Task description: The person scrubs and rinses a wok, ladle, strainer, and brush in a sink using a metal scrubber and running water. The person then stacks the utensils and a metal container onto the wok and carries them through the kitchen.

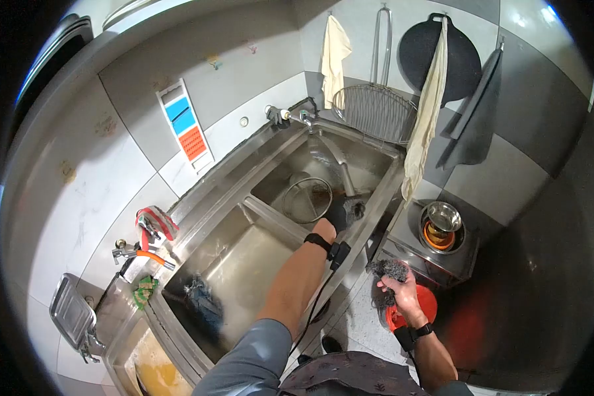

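Note:
My left hand [325, 230] reaches over the front rim of the right sink basin [369, 155], against a dark object [337, 212] whose shape is unclear. Its fingers are hidden. Beside that object, a grey tap hose [342, 173] hangs down from the wall tap [305, 117]. A round wire-rimmed strainer [308, 200] lies in the same basin, left of the hand. Outside the sink, my right hand [402, 290] holds a tangled metal scourer [389, 269] above a red bucket [426, 305].
The left basin [257, 244] holds a dark blue cloth [204, 305]. Stacked metal bowls [444, 218] stand on a small metal stand at right. Cloths, a black pan [435, 56] and a wire rack [376, 112] hang on the wall. Yellowish liquid [157, 366] shows at lower left.

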Tool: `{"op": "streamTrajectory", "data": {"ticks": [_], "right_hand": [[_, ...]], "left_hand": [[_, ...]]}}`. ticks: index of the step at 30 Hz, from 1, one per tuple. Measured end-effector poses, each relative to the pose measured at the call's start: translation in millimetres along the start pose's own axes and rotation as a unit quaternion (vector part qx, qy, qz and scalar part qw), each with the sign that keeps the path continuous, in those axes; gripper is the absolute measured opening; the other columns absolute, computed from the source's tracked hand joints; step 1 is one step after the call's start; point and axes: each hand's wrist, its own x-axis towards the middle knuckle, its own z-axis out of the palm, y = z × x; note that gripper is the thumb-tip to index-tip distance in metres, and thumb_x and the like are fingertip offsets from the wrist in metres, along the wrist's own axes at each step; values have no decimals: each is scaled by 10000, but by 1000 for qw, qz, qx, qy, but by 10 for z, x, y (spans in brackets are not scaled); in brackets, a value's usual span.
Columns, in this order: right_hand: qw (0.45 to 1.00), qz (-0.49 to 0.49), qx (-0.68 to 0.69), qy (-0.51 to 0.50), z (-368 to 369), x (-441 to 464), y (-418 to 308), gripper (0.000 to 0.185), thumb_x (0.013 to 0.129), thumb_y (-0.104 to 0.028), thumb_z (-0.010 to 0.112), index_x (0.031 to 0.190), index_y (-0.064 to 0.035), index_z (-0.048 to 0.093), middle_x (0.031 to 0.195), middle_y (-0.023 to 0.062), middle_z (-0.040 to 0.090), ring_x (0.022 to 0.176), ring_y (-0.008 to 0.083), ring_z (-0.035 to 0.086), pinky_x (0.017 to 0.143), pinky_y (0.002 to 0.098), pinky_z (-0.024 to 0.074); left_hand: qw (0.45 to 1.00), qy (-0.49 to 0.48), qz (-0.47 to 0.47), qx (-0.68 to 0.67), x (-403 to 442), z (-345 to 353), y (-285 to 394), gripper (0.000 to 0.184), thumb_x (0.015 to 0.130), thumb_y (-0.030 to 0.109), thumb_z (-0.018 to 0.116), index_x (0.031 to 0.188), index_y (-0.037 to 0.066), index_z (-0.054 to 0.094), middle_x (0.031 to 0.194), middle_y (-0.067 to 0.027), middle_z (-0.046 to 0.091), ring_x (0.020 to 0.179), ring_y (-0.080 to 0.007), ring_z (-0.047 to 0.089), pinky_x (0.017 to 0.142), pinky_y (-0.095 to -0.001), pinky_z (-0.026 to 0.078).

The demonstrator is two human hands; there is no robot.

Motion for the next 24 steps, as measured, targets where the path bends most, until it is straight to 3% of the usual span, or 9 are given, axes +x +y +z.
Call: {"op": "streamTrajectory", "data": {"ticks": [2, 3, 5, 6, 9, 11, 14, 19, 24], "right_hand": [[1000, -1, -4, -5, 0, 90, 4, 490, 878, 41, 701, 1321, 18, 493, 993, 84, 694, 782, 170, 688, 650, 290, 536], [1000, -2, -3, -21, 2, 140, 9, 482, 882, 38, 697, 1319, 17, 492, 992, 84, 694, 782, 170, 685, 652, 291, 534], [999, 2, 0, -42, 84, 199, -21, 475, 886, 35, 692, 1317, 17, 492, 991, 84, 693, 781, 169, 682, 655, 293, 531], [999, 2, 4, -45, 160, 233, -81, 483, 888, 30, 692, 1323, 18, 483, 989, 87, 692, 780, 171, 680, 656, 294, 529], [998, 6, 24, -60, 332, 346, -38, 517, 889, 15, 699, 1344, 19, 453, 990, 92, 691, 776, 175, 678, 656, 297, 527], [995, 8, 35, -93, 465, 407, 20, 541, 888, 0, 707, 1358, 17, 440, 999, 95, 694, 780, 179, 682, 665, 296, 529], [990, 24, 39, -131, 796, 387, -2, 505, 875, -11, 720, 1322, 8, 487, 1021, 98, 702, 790, 184, 688, 681, 314, 538], [975, 90, 53, -196, 1526, 325, 120, 367, 865, 0, 690, 1219, -19, 592, 984, 79, 712, 800, 191, 687, 700, 327, 558], [931, 97, 53, -347, 2487, -114, 137, 294, 910, -74, 669, 1192, -3, 630, 1008, 108, 717, 803, 224, 709, 683, 350, 578]], "left_hand": [[999, -23, -15, -36, -167, 336, 23, 245, 988, 87, 596, 1213, -2, 634, 1078, -137, 690, 963, -268, 684, 857, -352, 578], [989, 50, -41, 129, -336, 638, 28, 246, 988, 78, 589, 1220, 12, 639, 1115, -143, 694, 1028, -291, 672, 909, -363, 558], [947, 129, -67, 287, -576, 809, 24, 250, 988, 69, 582, 1227, 27, 645, 1153, -149, 698, 1093, -315, 659, 961, -374, 537], [880, 62, 68, 466, -663, 746, 4, 295, 954, 103, 614, 1240, 28, 615, 993, -122, 679, 868, -261, 650, 769, -371, 543], [693, -20, 269, 668, -1011, 461, 54, 379, 913, 132, 674, 1260, 15, 574, 827, -96, 651, 609, -193, 633, 541, -342, 532], [905, 177, 52, 383, -1487, 572, 140, 347, 917, 135, 673, 1232, 12, 592, 819, -83, 645, 606, -179, 634, 515, -326, 512], [851, 256, 48, 457, -2334, 925, 263, 265, 978, 110, 603, 1228, 26, 624, 884, -82, 677, 645, -187, 659, 561, -313, 539], [855, 328, 143, 376, -3728, 1109, 389, 247, 989, 130, 614, 1219, 43, 632, 874, -68, 675, 649, -165, 661, 541, -308, 530], [729, 436, 255, 462, -5100, 1358, 149, 188, 988, 181, 669, 1134, 63, 681, 827, -42, 664, 634, -126, 636, 537, -275, 502]]}}
